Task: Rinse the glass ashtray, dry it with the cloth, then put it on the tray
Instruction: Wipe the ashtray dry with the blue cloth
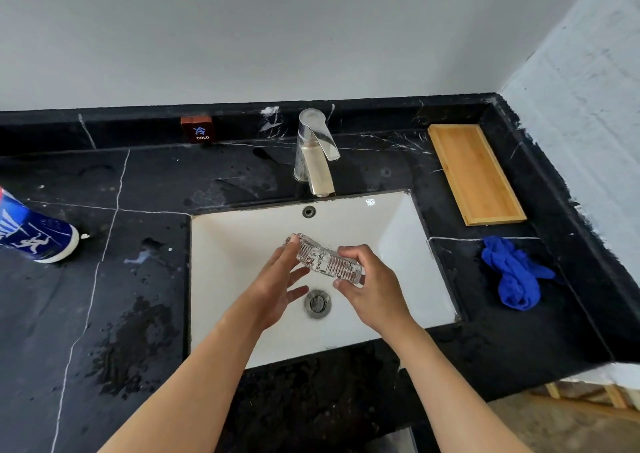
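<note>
The clear ribbed glass ashtray [323, 258] is tilted on edge above the white sink [412, 244], over the drain. My right hand [372, 290] grips its right end with thumb and fingers. My left hand [277, 283] touches its left end with the fingertips, the other fingers spread. A crumpled blue cloth [514, 276] lies on the black counter right of the sink. The wooden tray [476, 172] lies bare at the back right corner. No water runs from the chrome tap [317, 154].
A blue and white bottle [31, 231] lies at the left edge of the counter. A small "COLD" sign [200, 130] stands against the back ledge. Wet patches mark the counter left of the sink. A wall bounds the right side.
</note>
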